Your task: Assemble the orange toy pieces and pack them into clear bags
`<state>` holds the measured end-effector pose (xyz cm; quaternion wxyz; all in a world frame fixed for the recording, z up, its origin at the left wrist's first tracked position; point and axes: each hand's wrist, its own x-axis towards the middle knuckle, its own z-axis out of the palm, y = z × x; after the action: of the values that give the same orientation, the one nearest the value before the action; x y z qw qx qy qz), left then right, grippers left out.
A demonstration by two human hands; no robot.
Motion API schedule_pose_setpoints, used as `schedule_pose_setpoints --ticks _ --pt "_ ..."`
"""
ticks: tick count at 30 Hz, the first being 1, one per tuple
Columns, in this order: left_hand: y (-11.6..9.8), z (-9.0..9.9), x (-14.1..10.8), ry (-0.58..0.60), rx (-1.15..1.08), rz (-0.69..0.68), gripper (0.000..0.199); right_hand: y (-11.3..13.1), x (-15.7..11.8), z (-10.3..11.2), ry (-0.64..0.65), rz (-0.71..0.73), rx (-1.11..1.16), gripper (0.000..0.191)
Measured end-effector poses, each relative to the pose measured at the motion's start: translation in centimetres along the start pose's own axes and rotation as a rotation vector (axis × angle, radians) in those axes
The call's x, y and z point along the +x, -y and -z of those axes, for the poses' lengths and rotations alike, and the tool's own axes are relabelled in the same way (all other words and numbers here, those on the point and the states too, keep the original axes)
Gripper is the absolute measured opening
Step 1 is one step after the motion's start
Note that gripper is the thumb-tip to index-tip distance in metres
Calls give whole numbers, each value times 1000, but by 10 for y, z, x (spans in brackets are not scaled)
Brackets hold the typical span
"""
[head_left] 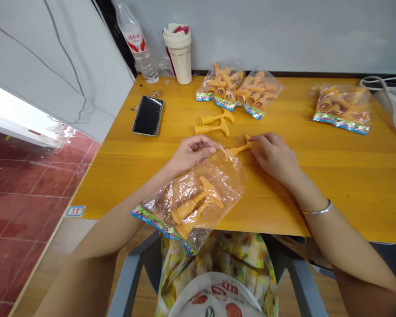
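Note:
My left hand (196,152) pinches the edge of a clear plastic bag (229,193), which hangs over the table's front edge. Inside the bag lie orange toy hammers (198,204), and a colourful printed strip runs along its lower end. With closed fingers, my right hand (275,156) grips the head of another orange toy hammer (239,149); its handle points left, toward the bag's mouth. Whether the handle tip is inside the bag I cannot tell. Two loose orange toy hammers (214,127) lie on the table just beyond my hands.
Filled bags of toy hammers (259,90) sit at the back, with another filled bag (343,108) at the right. A phone (148,115), a water bottle (140,48) and a white cup (180,57) stand or lie at the left. A white cable (394,105) trails at far right.

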<state>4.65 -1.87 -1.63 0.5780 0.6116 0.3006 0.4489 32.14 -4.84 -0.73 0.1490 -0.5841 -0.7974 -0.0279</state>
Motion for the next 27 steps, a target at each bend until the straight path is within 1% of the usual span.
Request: schedule_pose_setpoints --ticks 3,6,9,13,15,17,19,23,25,27 --pt "0 0 0 -10 -9 2 24 -3 1 -6 13 110 66 41" --pt "1 0 -1 -5 -9 4 25 -2 1 -9 43 144 87 36" --pt "2 1 -1 -3 3 8 25 0 -1 -8 52 110 70 31" --pt "3 1 0 -8 13 3 26 3 -1 -1 75 24 26 31" --pt "2 1 0 -8 18 1 26 4 -1 3 68 -35 41 31" --pt "1 1 1 -14 20 -6 26 5 -1 6 45 -53 94 31" --pt "1 1 0 -16 20 -6 25 8 -2 7 34 -6 171 30" --pt "0 -2 -1 -12 -11 17 27 21 -5 5 77 165 294 30" --pt "0 -3 -2 -8 -33 20 27 27 -7 4 85 227 307 31" --pt "0 -4 -2 -5 -51 15 26 31 -8 4 79 255 274 32"
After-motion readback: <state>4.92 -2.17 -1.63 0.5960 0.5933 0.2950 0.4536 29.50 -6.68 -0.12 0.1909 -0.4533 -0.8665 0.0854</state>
